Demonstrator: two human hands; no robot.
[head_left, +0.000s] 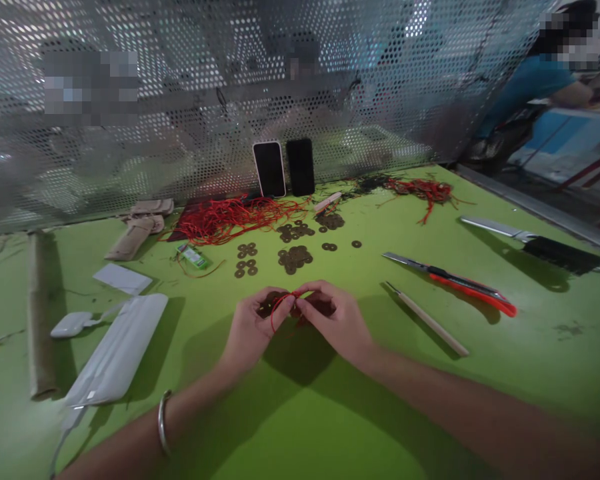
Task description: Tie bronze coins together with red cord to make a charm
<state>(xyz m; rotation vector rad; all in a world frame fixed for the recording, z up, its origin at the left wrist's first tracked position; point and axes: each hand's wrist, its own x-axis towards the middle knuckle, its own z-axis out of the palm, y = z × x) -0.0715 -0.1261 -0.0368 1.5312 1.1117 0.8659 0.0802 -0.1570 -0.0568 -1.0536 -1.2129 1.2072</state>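
Note:
Both hands meet over the near middle of the green table [300, 427]. My left hand [253, 327] is closed around a few brown coins with holes [270, 303], and a loop of red cord [275, 313] runs by its thumb. Pinched at the fingertips, the same cord passes to my right hand [337, 320], whose thumb and forefinger close on it. Fingers partly hide the coins and the cord's ends. Just beyond lie piles of similar coins [295, 258] and two small groups of them [246, 269].
Right of the hands lie a wooden-handled awl [430, 320], a red utility knife [473, 289] and a black brush [565, 253]. A white lamp-like device [125, 353] is at left. Red cords [225, 220] and two phones [270, 170] stand before a perforated metal screen [180, 133].

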